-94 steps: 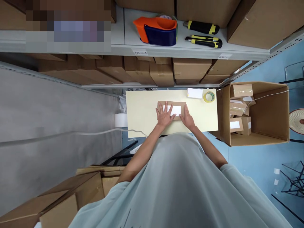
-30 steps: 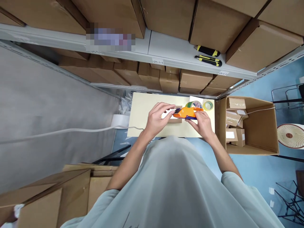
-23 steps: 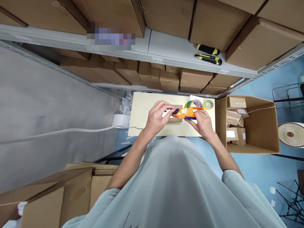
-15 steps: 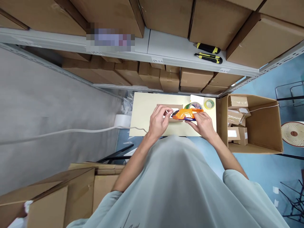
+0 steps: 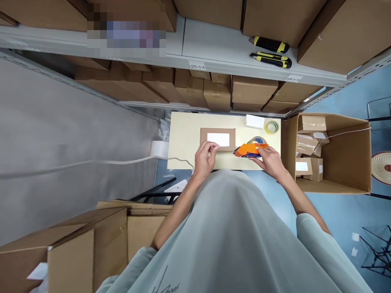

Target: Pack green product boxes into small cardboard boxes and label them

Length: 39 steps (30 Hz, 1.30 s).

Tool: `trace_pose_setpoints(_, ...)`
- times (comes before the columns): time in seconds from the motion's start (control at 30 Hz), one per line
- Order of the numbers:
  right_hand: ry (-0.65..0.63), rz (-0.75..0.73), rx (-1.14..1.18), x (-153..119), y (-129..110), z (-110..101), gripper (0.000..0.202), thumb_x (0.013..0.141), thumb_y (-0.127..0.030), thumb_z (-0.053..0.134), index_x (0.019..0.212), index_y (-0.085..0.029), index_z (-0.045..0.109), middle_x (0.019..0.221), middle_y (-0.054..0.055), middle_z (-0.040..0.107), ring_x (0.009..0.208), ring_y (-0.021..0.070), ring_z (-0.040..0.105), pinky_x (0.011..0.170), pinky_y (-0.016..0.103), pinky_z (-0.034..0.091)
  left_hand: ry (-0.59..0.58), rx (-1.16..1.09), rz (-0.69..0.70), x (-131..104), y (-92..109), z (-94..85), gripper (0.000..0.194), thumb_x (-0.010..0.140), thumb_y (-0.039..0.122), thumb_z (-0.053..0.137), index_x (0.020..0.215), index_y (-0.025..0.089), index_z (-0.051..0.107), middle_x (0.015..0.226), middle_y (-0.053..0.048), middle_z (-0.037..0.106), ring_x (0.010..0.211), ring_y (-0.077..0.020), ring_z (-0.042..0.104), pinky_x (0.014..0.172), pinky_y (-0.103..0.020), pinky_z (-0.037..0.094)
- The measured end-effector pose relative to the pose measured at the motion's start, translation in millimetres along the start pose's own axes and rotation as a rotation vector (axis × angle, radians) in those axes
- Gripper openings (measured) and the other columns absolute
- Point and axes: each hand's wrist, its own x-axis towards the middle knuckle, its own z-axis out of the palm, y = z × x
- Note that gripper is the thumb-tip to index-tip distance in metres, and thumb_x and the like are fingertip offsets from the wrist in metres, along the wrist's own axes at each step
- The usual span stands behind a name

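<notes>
My right hand (image 5: 271, 162) grips an orange tape dispenser (image 5: 249, 150) with dark blue lower parts. Its tape roll (image 5: 258, 141) shows just behind the orange body, and its dark tip points left. My left hand (image 5: 205, 159) has its fingers pinched together over the near edge of a small brown carton (image 5: 233, 139); anything between the fingertips is too small to make out. The carton lies flat on the cream tabletop (image 5: 183, 138), with a white label (image 5: 220, 139) on top. A gap separates the dispenser's tip from my left hand.
Behind the carton are a small white box (image 5: 254, 121) and a tape roll (image 5: 271, 127). To the right stands a large open carton (image 5: 348, 158) holding several small parcels. Shelves of boxes rise behind, with two utility knives (image 5: 271, 52). A white cable (image 5: 122, 162) crosses at left.
The tape dispenser in my right hand has moved right, away from my left hand, uncovering the carton's label. My left hand stays pinched by the carton. The view has shifted slightly.
</notes>
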Motion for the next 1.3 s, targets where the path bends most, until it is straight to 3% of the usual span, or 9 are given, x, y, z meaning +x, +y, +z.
trace_pose_setpoints(0.23, -0.024, 0.082, -0.046, -30, 41, 10, 0.049, 0.115, -0.066, 0.051, 0.098, -0.025, 0.071, 0.080, 0.012, 0.077, 0.075, 0.0352, 0.071, 0.080, 0.047, 0.055, 0.055, 0.031, -0.095, -17, -25, 17.1, 0.039, 0.112, 0.061, 0.057, 0.100, 0.026, 0.070, 0.098, -0.007, 0.074, 0.089, -0.0221, 0.069, 0.088, -0.038, 0.059)
trace_pose_setpoints(0.4, -0.089, 0.079, -0.073, -27, 73, 34, 0.046, 0.115, -0.062, 0.055, 0.106, -0.020, 0.073, 0.086, 0.016, 0.079, 0.084, 0.0366, 0.074, 0.087, 0.048, 0.056, 0.113, 0.043, -0.169, -36, -40, 51.6, 0.038, 0.110, 0.059, 0.061, 0.099, 0.024, 0.073, 0.098, -0.007, 0.075, 0.093, -0.0226, 0.071, 0.093, -0.039, 0.061)
trace_pose_setpoints(0.6, -0.221, -0.026, -0.149, -30, 104, 63, 0.044, 0.116, -0.055, 0.057, 0.110, -0.016, 0.074, 0.091, 0.018, 0.080, 0.088, 0.0351, 0.072, 0.095, 0.047, 0.054, 0.123, -0.019, -0.331, -72, -66, 93.6, 0.044, 0.107, 0.064, 0.061, 0.103, 0.022, 0.075, 0.104, -0.009, 0.077, 0.099, -0.0213, 0.075, 0.095, -0.038, 0.065)
trace_pose_setpoints(0.77, -0.301, -0.039, -0.214, -46, 107, 82, 0.044, 0.117, -0.052, 0.057, 0.112, -0.012, 0.074, 0.092, 0.019, 0.080, 0.088, 0.0346, 0.072, 0.095, 0.045, 0.054, 0.098, -0.115, -0.458, -96, -91, 114.9, 0.050, 0.101, 0.069, 0.067, 0.104, 0.021, 0.079, 0.108, -0.010, 0.081, 0.098, -0.0204, 0.078, 0.093, -0.037, 0.067)
trace_pose_setpoints(1.0, -0.319, 0.028, -0.209, -68, 95, 112, 0.049, 0.118, -0.053, 0.051, 0.117, -0.010, 0.073, 0.101, 0.022, 0.081, 0.097, 0.0356, 0.073, 0.102, 0.046, 0.053, 0.111, -0.203, -0.508, -118, -120, 129.7, 0.032, 0.096, 0.055, 0.082, 0.094, 0.023, 0.083, 0.103, -0.008, 0.083, 0.093, -0.0214, 0.078, 0.092, -0.038, 0.068)
trace_pose_setpoints(1.3, -0.297, 0.167, -0.274, -68, 105, 148, 0.052, 0.119, -0.054, 0.045, 0.127, -0.008, 0.068, 0.102, 0.024, 0.080, 0.095, 0.0369, 0.069, 0.101, 0.049, 0.051, 0.215, -0.217, -0.474, -97, -138, 159.5, 0.004, 0.095, 0.024, 0.084, 0.094, 0.021, 0.087, 0.105, -0.008, 0.080, 0.097, -0.0202, 0.077, 0.089, -0.033, 0.065)
